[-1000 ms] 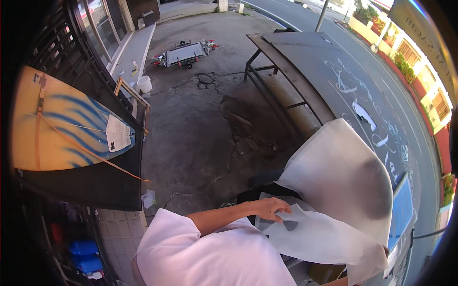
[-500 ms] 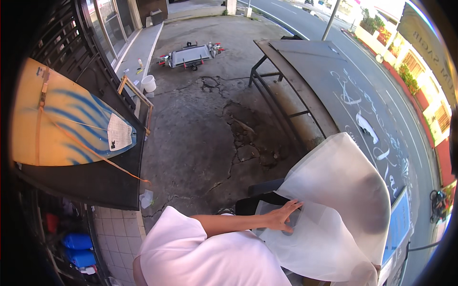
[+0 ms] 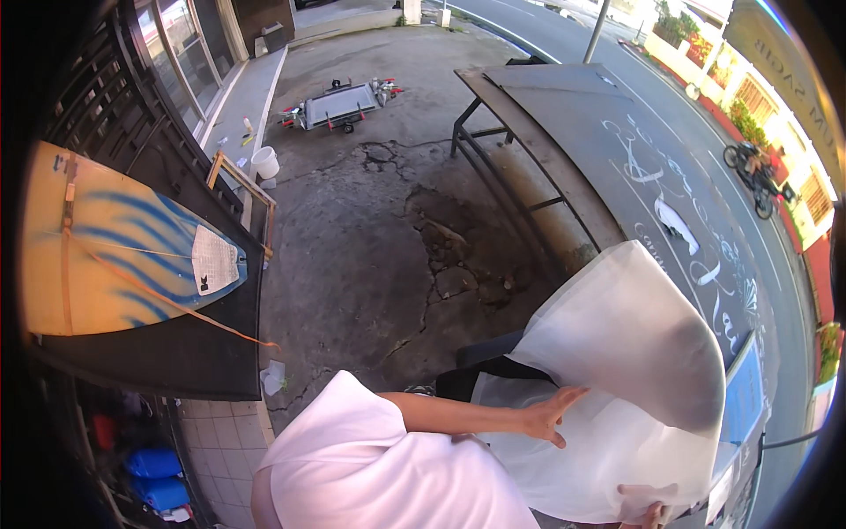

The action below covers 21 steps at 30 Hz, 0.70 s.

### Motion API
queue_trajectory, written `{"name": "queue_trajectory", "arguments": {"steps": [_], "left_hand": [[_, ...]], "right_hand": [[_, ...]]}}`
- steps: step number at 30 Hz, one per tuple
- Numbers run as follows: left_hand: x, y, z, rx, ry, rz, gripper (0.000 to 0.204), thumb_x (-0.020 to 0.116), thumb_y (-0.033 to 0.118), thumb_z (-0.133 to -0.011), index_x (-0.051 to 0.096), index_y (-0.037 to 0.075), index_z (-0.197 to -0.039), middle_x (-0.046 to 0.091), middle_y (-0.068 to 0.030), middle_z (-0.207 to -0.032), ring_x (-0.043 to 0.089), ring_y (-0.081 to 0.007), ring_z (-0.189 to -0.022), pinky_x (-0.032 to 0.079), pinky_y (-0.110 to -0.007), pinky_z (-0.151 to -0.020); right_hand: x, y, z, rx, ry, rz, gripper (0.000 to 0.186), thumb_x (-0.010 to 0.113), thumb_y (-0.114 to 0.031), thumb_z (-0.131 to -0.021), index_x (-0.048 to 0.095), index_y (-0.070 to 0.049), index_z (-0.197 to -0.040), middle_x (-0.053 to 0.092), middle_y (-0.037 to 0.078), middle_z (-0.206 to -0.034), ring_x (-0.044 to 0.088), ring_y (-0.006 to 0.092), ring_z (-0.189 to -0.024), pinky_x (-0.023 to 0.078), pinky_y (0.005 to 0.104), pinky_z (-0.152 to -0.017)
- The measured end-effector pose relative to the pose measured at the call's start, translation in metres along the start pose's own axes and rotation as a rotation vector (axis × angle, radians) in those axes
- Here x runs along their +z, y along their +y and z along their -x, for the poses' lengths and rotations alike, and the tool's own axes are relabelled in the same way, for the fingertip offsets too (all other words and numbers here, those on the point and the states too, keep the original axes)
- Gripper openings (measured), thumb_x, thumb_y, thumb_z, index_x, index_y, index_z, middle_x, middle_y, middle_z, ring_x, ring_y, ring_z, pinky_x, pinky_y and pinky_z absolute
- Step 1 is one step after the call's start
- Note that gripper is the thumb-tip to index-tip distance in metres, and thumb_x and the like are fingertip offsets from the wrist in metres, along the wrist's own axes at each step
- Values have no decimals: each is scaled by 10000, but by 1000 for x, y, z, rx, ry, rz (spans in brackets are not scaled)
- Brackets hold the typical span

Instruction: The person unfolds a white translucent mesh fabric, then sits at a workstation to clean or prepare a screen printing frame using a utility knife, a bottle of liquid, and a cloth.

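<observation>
White translucent sheet bowed up close in front of the body. Right hand: grip closed on its near edge. Left hand: grip spread wide, empty, over sheet; contact unclear. Dark desk beyond.

Bright daylight, glare upper right; dim lower left; fisheye curvature, blackened corners

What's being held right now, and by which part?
The right hand holds the translucent sheet by its near edge; the left hand is spread open, holding nothing.
</observation>
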State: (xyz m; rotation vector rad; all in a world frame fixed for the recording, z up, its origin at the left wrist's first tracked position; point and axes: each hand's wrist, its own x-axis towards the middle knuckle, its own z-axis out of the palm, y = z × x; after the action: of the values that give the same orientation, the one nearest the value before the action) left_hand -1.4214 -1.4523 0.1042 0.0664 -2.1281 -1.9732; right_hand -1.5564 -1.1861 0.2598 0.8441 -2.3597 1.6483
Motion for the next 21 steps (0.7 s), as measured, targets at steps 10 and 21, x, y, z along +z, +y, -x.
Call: {"name": "queue_trajectory", "arguments": {"steps": [10, 21], "left_hand": [[17, -39, 6, 178, -336, -209, 896, 848, 86, -704, 382, 123, -1468, 329, -215, -1488, 604, -327, -1130, 503, -401, -945], [-69, -8, 33, -244, -44, -129, 486, 834, 147, -764, 645, 56, -1202, 630, -107, -1163, 631, -206, -1048, 512, -331, -910]], "right_hand": [[8, 15, 16, -1, -29, -21, 210, 670, -88, -914, 664, 12, -1100, 693, 187, -1086, 677, 276, -850, 554, 396, -688], [-29, 47, 36, -344, -81, -98, 182, 657, -45, -924, 661, 6, -1099, 691, 190, -1085, 674, 281, -825, 557, 405, -659]]}}
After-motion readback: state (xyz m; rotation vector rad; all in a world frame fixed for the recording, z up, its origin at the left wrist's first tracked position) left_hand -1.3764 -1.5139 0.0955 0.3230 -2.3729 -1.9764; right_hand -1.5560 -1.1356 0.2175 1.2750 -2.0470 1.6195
